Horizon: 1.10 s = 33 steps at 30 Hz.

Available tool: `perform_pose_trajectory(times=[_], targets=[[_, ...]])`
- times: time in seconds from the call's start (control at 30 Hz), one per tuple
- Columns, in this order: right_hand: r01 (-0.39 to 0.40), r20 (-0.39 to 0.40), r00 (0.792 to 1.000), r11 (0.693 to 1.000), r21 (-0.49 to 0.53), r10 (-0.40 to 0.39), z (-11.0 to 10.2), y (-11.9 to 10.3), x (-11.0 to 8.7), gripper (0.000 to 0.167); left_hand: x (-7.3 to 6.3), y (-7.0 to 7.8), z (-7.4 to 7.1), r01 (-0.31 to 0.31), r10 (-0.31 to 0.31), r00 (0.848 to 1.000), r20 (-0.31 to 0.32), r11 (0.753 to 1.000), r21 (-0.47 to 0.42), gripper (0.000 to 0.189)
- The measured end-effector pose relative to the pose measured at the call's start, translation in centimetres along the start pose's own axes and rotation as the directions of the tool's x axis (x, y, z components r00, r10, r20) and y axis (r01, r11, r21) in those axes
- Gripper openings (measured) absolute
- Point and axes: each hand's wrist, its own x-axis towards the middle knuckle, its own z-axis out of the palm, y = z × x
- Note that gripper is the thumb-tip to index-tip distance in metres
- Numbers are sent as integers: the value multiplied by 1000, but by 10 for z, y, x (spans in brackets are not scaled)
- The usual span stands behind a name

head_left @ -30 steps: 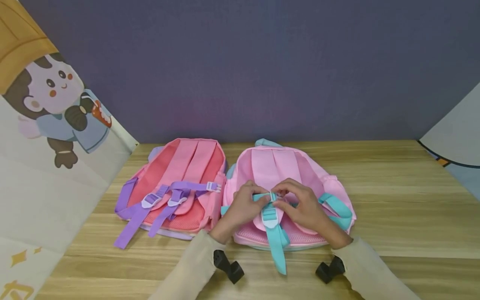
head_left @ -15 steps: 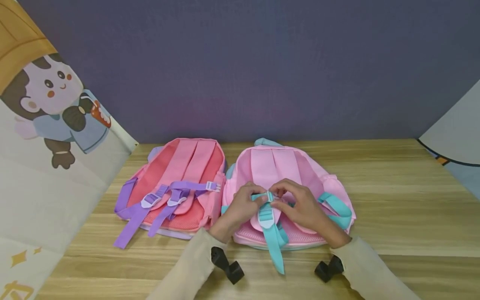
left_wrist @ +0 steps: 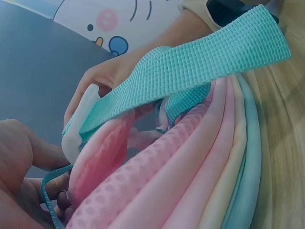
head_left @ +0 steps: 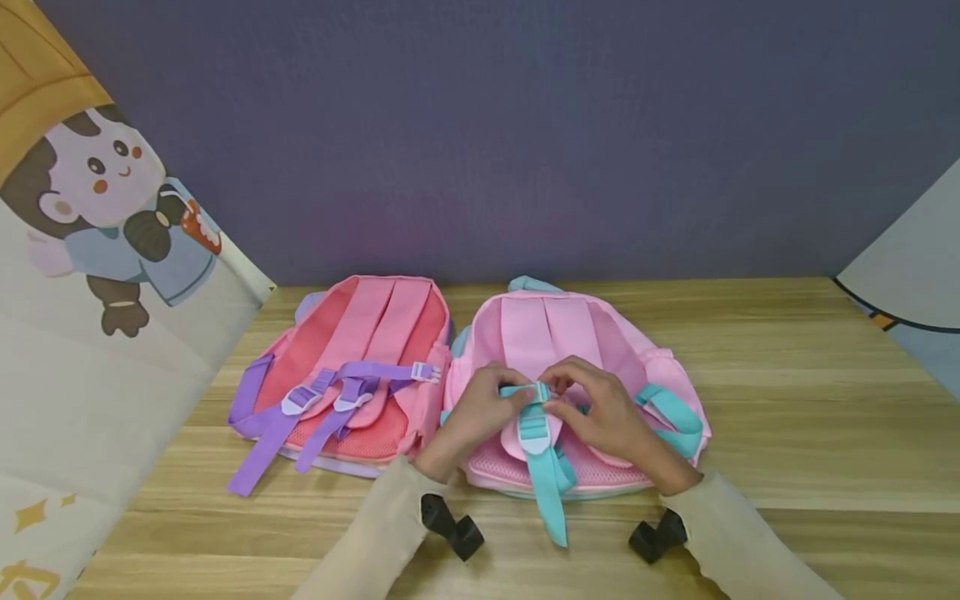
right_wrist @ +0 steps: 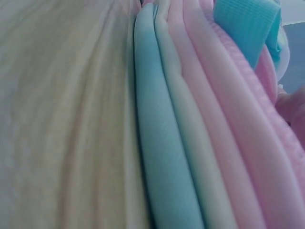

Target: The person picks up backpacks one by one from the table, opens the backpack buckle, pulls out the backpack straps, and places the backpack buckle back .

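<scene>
Teal strap (head_left: 514, 390) runs left to right; left grip (head_left: 486, 412) pinches it; right grip (head_left: 596, 410) pinches buckle (head_left: 542, 392) at right end.

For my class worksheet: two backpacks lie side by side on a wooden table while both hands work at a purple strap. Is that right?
Not quite: the head view shows the left hand and right hand at a teal strap; the purple straps are on the other backpack. The rest is right.

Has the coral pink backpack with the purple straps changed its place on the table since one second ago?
No. Against the back edge of the wooden table, the coral pink backpack shows no visible shift in any direction.
</scene>
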Motion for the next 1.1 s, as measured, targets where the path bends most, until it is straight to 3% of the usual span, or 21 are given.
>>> perform_pose_trajectory(times=[0.13, 0.6, 1.1], targets=[[-7, -1, 1000, 1000, 8, 7, 0, -1, 0, 32, 1, -1, 0, -3, 3, 1000, -9, 1000, 13, 13], [-39, 45, 998, 999, 25, 38, -1, -3, 1, 29, 1, 0, 7, 130, -130, 991, -39, 991, -18, 12], [-70, 86, 994, 997, 39, 67, -8, -2, 2, 24, -2, -1, 7, 75, -71, 996, -61, 995, 68, 12]])
